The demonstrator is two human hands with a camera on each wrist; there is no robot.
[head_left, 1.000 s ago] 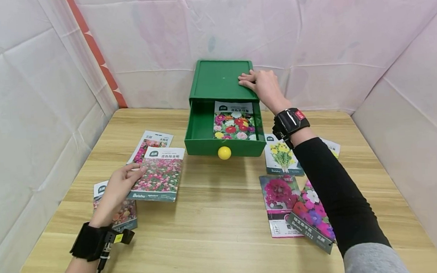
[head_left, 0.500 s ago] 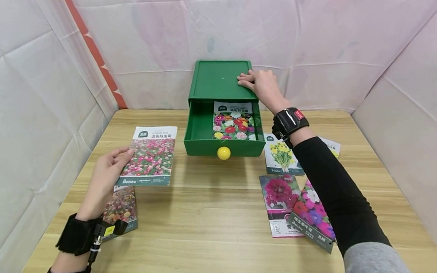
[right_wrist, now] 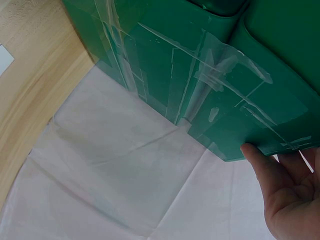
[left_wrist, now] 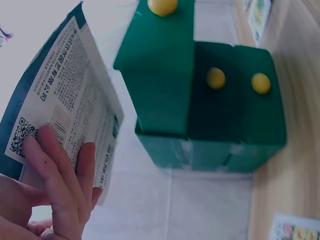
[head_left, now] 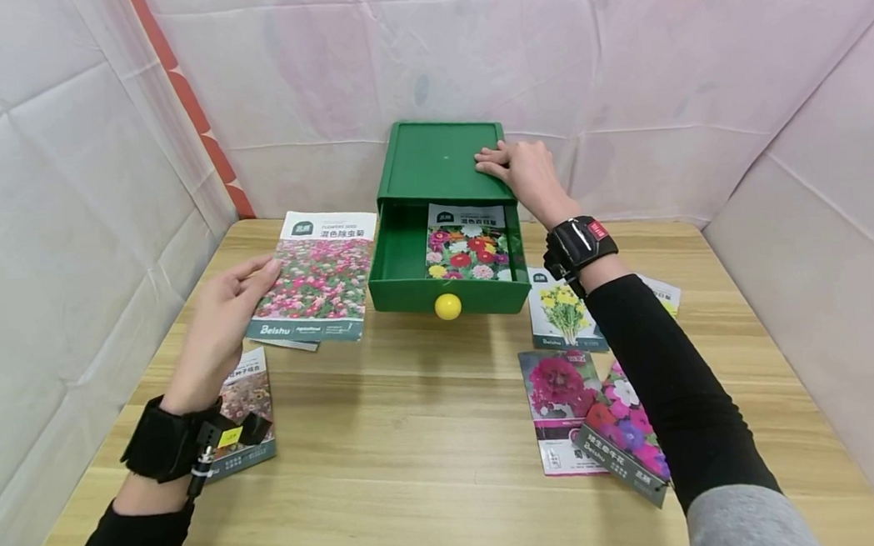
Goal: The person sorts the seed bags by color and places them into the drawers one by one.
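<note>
The drawer box [head_left: 441, 160] is solid green with a yellow knob [head_left: 448, 306]. The held seed packet [head_left: 315, 278] shows pink and white blooms above a teal band. The worktop [head_left: 432, 440] is pale wood grain. A black wrist strap [head_left: 581, 243] bears a red tag.

My right hand [right_wrist: 292, 200] sits in the lower right of the frame, thumb tip touching the lower edge of the green drawer box [right_wrist: 200, 65]. Clear tape strips [right_wrist: 210, 75] cross its side. White cloth [right_wrist: 125, 175] fills the bottom; the wooden table [right_wrist: 30, 65] shows at left.
</note>
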